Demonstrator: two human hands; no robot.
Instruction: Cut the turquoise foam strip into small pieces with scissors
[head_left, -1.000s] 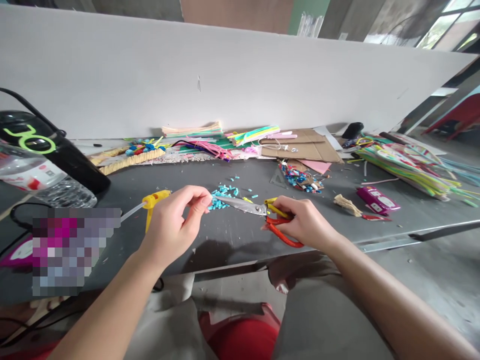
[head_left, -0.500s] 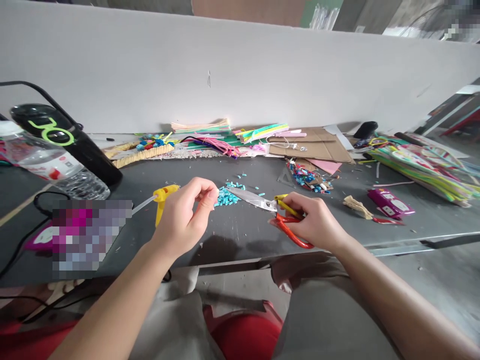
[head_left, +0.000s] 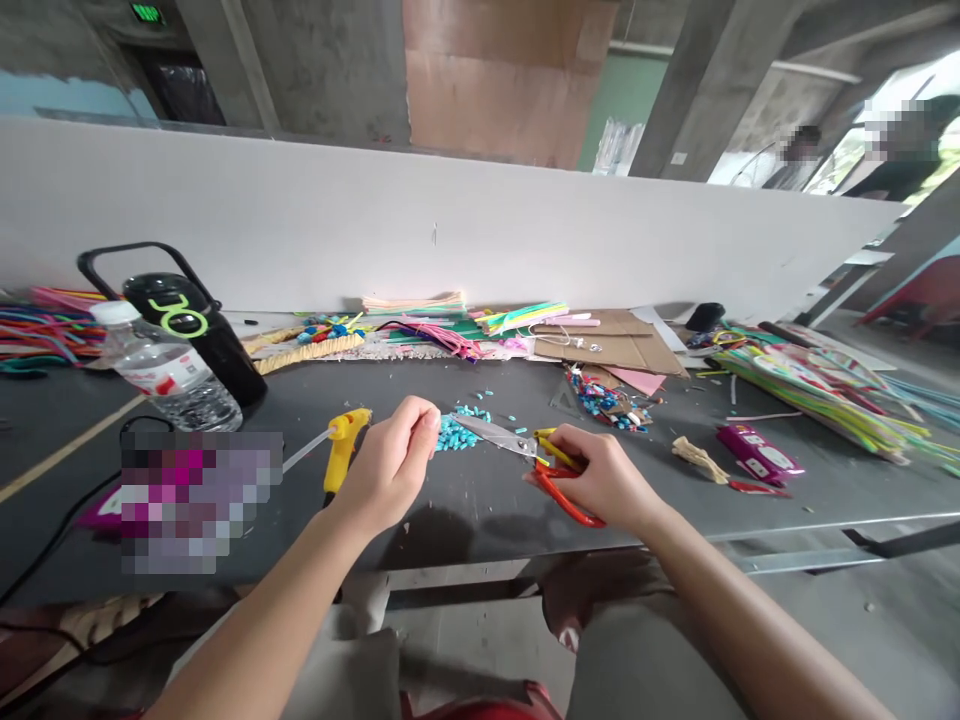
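My right hand (head_left: 611,475) is wrapped round the scissors (head_left: 566,490), which have red and yellow handles. Their metal blades look closed and point left, the tip close to a small heap of blue pieces (head_left: 456,434) on the dark table. My left hand (head_left: 397,460) is closed beside that heap, thumb pressed against the curled fingers. What it holds, if anything, is hidden. Just left of this hand lies a yellow glue gun (head_left: 343,452) with a clear glue stick in its back.
A water bottle (head_left: 176,375) and a black flask (head_left: 217,345) stand at left. Pipe cleaners (head_left: 817,390) lie at right near a purple box (head_left: 759,455). Cardboard (head_left: 637,345) and more craft sticks line the white partition (head_left: 330,220). People are visible beyond it.
The view has tilted up, showing more of the room. My left fingers have closed further into a fist. The right hand still holds the scissors near the blue heap.
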